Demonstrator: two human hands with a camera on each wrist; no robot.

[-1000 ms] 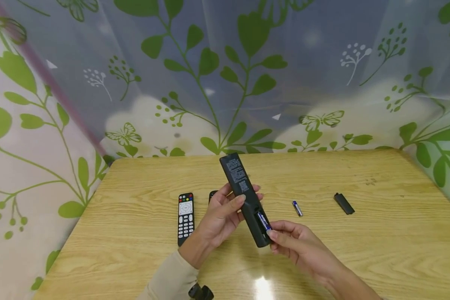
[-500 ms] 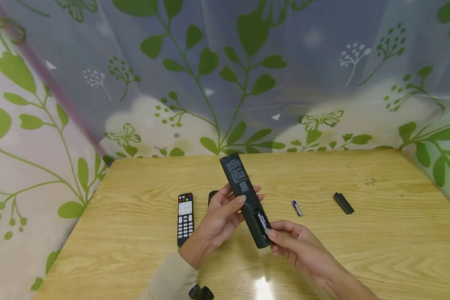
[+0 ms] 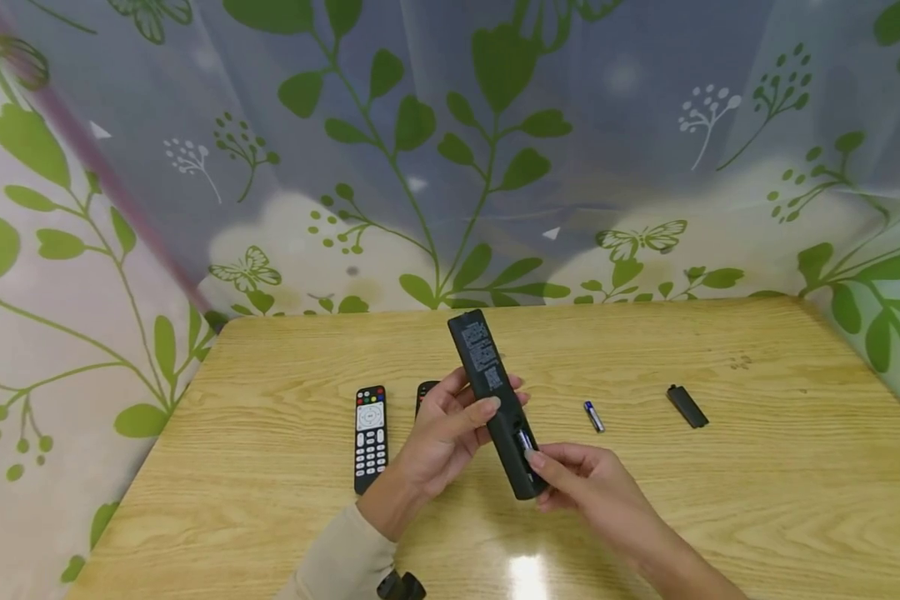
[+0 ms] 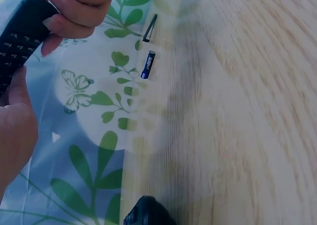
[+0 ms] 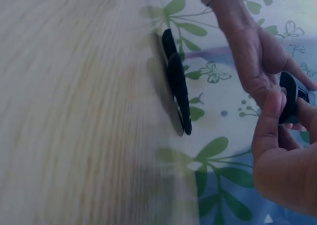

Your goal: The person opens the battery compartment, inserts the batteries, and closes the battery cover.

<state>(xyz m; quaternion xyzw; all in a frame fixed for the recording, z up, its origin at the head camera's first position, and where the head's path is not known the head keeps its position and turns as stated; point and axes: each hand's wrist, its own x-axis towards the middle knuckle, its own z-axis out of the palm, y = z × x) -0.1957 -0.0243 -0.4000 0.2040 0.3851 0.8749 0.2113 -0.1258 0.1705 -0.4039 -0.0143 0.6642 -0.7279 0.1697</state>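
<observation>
My left hand [image 3: 442,433] grips a black remote control [image 3: 480,354] held above the table, its back face up with the printed label showing. The battery slot near its lower end is uncovered, and a battery [image 3: 523,438] lies inside. My right hand [image 3: 596,483] has its thumb on that battery, fingers curled under the remote's lower end. From the left wrist, the keypad side of the remote [image 4: 22,34] is visible between both hands. A loose blue-and-silver battery [image 3: 594,417] lies on the table right of the hands, with a black battery cover [image 3: 687,406] farther right.
A black remote with white keys [image 3: 371,433] lies left of my left hand, its lower end close to the wrist. Another black remote [image 3: 425,389] is mostly hidden behind that hand. The wooden table [image 3: 270,358] ends at a leaf-patterned curtain [image 3: 450,167].
The held remote has shifted slightly right with my left hand. My right thumb has slid a little left over the battery, which now sits deeper in the slot.
</observation>
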